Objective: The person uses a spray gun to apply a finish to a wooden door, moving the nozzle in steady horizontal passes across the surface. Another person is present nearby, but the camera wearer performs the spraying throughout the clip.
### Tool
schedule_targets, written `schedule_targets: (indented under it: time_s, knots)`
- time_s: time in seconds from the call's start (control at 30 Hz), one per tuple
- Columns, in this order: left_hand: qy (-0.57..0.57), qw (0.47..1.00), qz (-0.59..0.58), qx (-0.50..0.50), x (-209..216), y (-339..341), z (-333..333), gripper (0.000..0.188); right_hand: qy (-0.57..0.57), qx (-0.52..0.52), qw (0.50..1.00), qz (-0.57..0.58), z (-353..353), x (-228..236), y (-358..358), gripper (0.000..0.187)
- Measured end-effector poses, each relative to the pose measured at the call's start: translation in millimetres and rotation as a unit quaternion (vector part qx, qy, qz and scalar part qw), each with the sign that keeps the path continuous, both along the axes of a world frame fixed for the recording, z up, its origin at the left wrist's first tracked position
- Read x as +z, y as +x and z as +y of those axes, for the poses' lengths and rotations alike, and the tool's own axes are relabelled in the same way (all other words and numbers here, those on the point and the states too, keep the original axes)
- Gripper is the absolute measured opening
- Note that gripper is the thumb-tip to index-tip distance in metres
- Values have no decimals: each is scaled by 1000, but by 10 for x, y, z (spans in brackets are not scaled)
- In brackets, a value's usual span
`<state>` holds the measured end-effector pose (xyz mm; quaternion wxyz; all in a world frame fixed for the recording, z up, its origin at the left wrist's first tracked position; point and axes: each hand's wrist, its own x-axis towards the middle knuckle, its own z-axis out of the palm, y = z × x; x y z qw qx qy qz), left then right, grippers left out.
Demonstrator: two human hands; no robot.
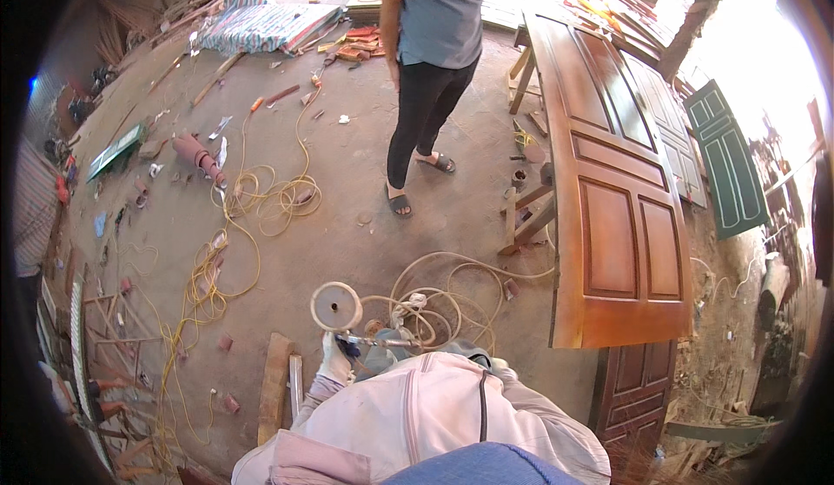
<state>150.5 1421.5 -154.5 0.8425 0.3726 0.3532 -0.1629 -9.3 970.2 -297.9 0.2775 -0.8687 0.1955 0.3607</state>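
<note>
My left hand, in a white glove, is closed around a spray gun just in front of my body. A round, pale cup with a dark spot at its middle sits on top of the gun. The gun's metal part points right, across my front. Along my right side the pale sleeve runs down, and my right hand is hidden behind my jacket. Ahead to the right, apart from both hands, a glossy brown panelled door rests on a wooden sawhorse.
A pale hose coils on the floor ahead. Yellow cord tangles at left. A person stands ahead in dark trousers and sandals. A darker door and a green door are at right; a timber piece lies left.
</note>
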Motion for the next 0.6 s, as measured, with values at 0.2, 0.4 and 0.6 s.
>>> schedule_targets:
  time_s: [0.2,0.4,0.6]
  knots:
    - [23,999,-19,38,14,434,1070,34,124,-328,931,-106,593,-14,688,28]
    - [12,998,-9,61,121,585,1438,28,128,-137,954,-232,821,-9,898,15]
    - [-87,991,65,78,113,726,1447,28,248,-402,875,-104,1297,313,1242,22]
